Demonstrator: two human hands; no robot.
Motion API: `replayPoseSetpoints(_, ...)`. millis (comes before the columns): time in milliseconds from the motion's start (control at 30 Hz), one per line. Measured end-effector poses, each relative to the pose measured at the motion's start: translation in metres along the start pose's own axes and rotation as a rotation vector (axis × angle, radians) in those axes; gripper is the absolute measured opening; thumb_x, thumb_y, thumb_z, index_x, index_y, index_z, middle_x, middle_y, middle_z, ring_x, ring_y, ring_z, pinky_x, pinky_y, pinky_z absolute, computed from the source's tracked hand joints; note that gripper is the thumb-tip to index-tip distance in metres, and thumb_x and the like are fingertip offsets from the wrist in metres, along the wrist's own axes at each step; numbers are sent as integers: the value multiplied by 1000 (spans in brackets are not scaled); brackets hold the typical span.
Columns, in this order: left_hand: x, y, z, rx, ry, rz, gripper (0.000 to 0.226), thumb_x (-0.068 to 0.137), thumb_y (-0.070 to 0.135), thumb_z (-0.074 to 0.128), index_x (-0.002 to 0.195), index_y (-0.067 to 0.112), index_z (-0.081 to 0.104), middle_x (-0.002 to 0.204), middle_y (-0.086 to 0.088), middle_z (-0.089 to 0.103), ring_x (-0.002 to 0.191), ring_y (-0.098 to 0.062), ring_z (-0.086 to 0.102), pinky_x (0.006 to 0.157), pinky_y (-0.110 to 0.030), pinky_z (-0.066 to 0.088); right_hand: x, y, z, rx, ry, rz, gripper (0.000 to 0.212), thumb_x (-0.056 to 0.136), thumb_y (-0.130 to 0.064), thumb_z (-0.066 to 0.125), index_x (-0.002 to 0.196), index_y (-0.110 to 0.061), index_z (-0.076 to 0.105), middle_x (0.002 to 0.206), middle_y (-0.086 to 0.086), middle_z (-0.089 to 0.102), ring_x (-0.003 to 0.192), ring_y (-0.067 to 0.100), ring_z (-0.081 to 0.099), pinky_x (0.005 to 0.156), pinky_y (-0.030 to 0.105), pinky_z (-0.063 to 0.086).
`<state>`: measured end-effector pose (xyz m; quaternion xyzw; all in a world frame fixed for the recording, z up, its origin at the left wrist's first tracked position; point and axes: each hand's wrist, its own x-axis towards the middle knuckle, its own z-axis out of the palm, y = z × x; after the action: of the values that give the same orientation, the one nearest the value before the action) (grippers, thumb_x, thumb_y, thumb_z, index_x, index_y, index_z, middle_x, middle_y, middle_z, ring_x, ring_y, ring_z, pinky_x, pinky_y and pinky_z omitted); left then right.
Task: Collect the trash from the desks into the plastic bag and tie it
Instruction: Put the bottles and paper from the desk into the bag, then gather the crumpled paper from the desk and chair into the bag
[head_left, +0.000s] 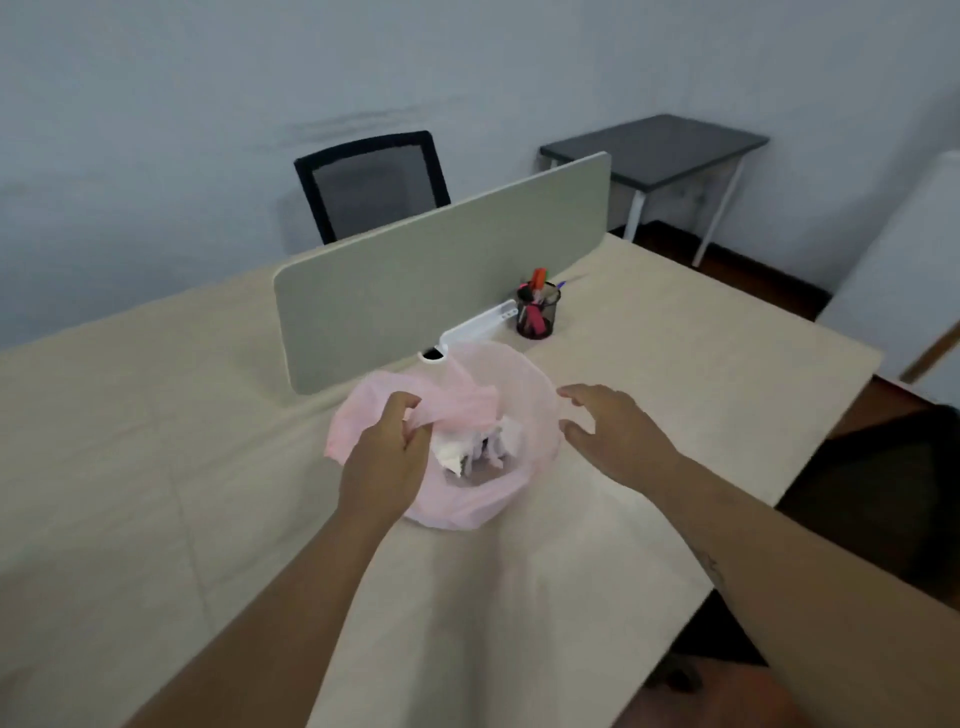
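**Desk:** Where's the plastic bag?
**Operator:** I see it on the desk, well off the near edge, by the divider, trash inside. Left hand clenches its rim; right hand beside it, fingers spread.

left hand gripping pink bag, desk

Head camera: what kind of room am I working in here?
Most likely an office. A wide desk is split by a low divider panel, a mesh-backed chair stands on the far side, and a pen holder full of markers sits beside the divider.
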<state>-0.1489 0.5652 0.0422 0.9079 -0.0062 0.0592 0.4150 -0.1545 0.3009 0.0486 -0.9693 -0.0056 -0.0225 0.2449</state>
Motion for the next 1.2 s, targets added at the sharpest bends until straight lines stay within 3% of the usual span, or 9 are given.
replayPoseSetpoints(100, -14, 3, 29, 53, -79, 39, 27, 94, 22, 49, 119, 31, 49, 90, -2, 67, 88, -31, 63, 78, -42, 49, -59, 34, -24, -284, -20, 52, 46, 92, -44, 48, 136, -31, 47, 125, -6, 58, 114, 21, 51, 96, 36, 39)
replayPoseSetpoints(233, -38, -2, 67, 213, -148, 168, 30, 96, 26, 46, 124, 34, 43, 98, -3, 69, 89, -32, 64, 71, -39, 48, -131, 89, -62, -497, -35, 167, 42, 91, -53, 42, 120, -29, 59, 117, -8, 61, 108, 18, 53, 94, 35, 38)
replayPoseSetpoints(400, -78, -26, 117, 366, -292, 244, 40, 95, 22, 45, 135, 26, 48, 120, -4, 65, 105, -32, 62, 80, -43, 50, -198, 134, -65, -459, -240, 183, 58, 89, -66, 25, 112, -29, 64, 101, -8, 63, 92, 16, 56, 85, 34, 43)
replayPoseSetpoints(533, -113, -42, 153, 593, -325, 243, 46, 85, 12, 66, 130, 8, 58, 102, -21, 61, 86, -43, 60, 66, -50, 51, -208, 137, -46, -332, -144, 40, 51, 89, -64, 29, 94, -29, 66, 83, -8, 63, 78, 13, 55, 84, 33, 41)
replayPoseSetpoints(633, -137, -48, 172, 660, -317, 186, 46, 88, 25, 60, 130, 7, 55, 121, -20, 59, 106, -43, 55, 85, -53, 49, -213, 134, -27, -479, -74, -94, 35, 89, -49, 43, 74, -24, 63, 67, -8, 57, 64, 16, 52, 68, 34, 42)
replayPoseSetpoints(733, -156, -51, 191, 712, -358, 116, 70, 94, 53, 44, 147, 9, 34, 153, -18, 33, 139, -42, 28, 115, -54, 21, -217, 140, -16, -544, 33, -67, 30, 82, -36, 59, 56, -22, 58, 51, -9, 45, 50, 16, 46, 56, 31, 43)
replayPoseSetpoints(867, -166, -43, 208, 713, -365, 90, 84, 92, 68, 25, 155, 13, 15, 164, -11, 2, 149, -37, -3, 119, -49, -2, -221, 156, -21, -567, 49, -78, 32, 80, -34, 59, 52, -22, 49, 49, -9, 35, 45, 17, 42, 55, 33, 42)
replayPoseSetpoints(1033, -163, -19, 232, 697, -395, 199, 86, 89, 73, 23, 154, 16, 20, 163, -11, 9, 149, -34, -1, 120, -47, 0, -244, 198, -42, -594, 75, -15, 35, 81, -30, 58, 50, -22, 44, 46, -7, 40, 46, 16, 39, 61, 32, 42)
replayPoseSetpoints(1200, -161, 10, 266, 685, -366, 367, 80, 89, 72, 28, 147, 17, 35, 155, -6, 31, 143, -28, 22, 117, -46, 15, -275, 249, -69, -584, 143, 34, 34, 86, -27, 51, 53, -20, 51, 50, -7, 43, 50, 16, 43, 66, 31, 39)
